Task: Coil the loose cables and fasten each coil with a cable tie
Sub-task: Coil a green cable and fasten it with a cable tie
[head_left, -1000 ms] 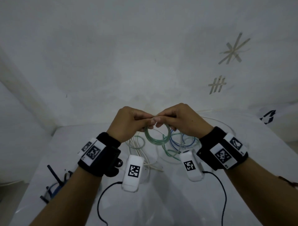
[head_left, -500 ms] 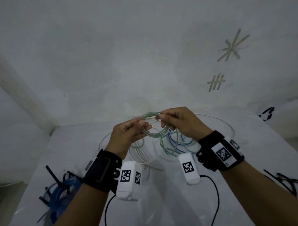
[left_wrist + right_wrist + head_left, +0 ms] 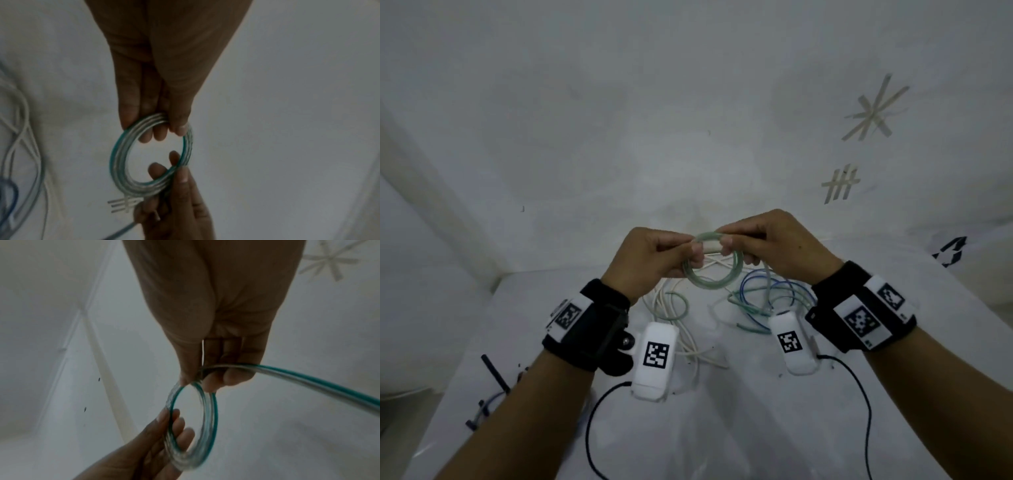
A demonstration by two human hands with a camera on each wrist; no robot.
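Two hands hold the green coil (image 3: 709, 270) in the air: left hand (image 3: 654, 261) pinching at nine o'clock, right hand (image 3: 774, 247) at two. They moved closer, feeding another loop on.

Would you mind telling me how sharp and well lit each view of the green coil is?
Head view: dim, even light, wide-angle bending, green coil fairly crisp. Left wrist view: dark, left hand shadowed, coil soft. Right wrist view: the coil's lower part smeared by motion blur, right hand dim.
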